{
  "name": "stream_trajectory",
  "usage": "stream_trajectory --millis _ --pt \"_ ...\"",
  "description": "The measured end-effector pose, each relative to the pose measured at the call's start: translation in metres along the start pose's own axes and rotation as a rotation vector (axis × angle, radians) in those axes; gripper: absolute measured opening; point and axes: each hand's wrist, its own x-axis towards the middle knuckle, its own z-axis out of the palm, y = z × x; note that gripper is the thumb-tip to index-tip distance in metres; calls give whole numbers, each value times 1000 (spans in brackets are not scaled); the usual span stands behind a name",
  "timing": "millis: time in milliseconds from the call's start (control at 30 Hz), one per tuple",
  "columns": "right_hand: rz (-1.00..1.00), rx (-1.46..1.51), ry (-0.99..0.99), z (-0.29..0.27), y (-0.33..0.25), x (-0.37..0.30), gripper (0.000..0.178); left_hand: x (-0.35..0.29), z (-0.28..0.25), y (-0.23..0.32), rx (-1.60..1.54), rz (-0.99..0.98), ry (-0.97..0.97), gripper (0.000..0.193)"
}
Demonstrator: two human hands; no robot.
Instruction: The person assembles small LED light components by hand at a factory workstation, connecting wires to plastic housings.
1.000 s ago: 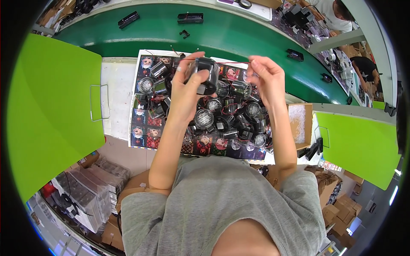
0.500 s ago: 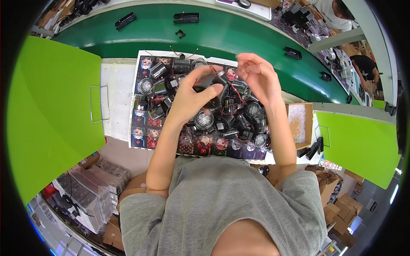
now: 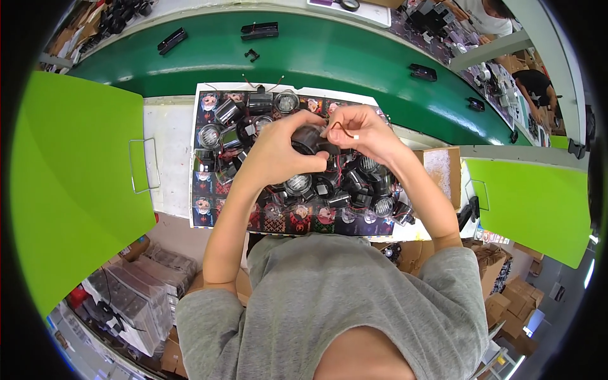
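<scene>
One lime-green panel (image 3: 88, 183) with one wire handle (image 3: 132, 168) stands at the far left. Along the green belt (image 3: 342, 60) lie two long black casings (image 3: 259, 30), one small black bracket (image 3: 252, 55) just below the second, and, farther right, three more dark pieces (image 3: 423, 71). One printed sheet (image 3: 274, 224) carries more than a dozen black cylindrical parts (image 3: 228, 111); they overlap too much for an exact count.

Above this pile, the left hand (image 3: 278, 152) curls around one dark cylinder (image 3: 306, 139), fingers over its upper side and thumb beneath. The cylinder sits in that curve, right of the palm and just left of the right hand (image 3: 364, 133). There, thumb and fingertips press together on one brown wire (image 3: 342, 126), which loops out to one white connector (image 3: 356, 137).

Right of the sheet are one open cardboard box (image 3: 455, 177) and a second lime-green panel (image 3: 525, 215); two co-workers (image 3: 535, 88) appear at upper right.
</scene>
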Motion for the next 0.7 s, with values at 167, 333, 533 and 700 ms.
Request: stream_trajectory --millis 167,333,533,700 --pt "-9 149 71 11 6 -9 8 2 2 1 -159 -65 -124 46" --pt "-48 203 232 20 15 -12 17 7 7 -4 -94 -35 -102 45" --pt "-7 159 321 21 13 -19 23 7 17 -6 -58 22 -75 51" --pt "-231 -323 463 13 6 -20 21 15 14 -1 -12 1 -73 53"
